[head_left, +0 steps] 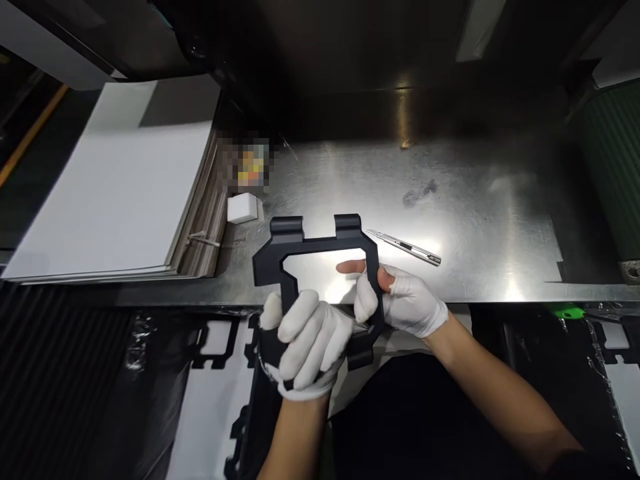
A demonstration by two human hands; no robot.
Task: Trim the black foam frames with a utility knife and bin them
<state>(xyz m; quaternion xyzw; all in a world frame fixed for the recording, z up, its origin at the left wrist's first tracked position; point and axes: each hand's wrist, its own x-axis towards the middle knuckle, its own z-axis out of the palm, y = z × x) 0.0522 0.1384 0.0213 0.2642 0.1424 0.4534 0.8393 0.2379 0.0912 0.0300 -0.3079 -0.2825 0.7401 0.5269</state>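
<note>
A black plastic frame (320,245) with a large angular opening is held up over the front edge of the metal bench. My left hand (313,343), in a white glove, wraps its fingers round the frame's lower left part. On the opposite side my right hand (407,300) grips the right bar, gloved in white except for a bare thumb and index finger. That index finger shows behind the opening. A silver utility knife (407,248) lies on the bench just beyond my right hand, touched by neither hand.
A tall stack of white sheets (135,160) stands on the bench (480,220) at the left. Beside it sits a small white block (243,208). Similar black frames (217,343) lie with white sheets below the bench edge. Ribbed green material (610,167) stands at the right.
</note>
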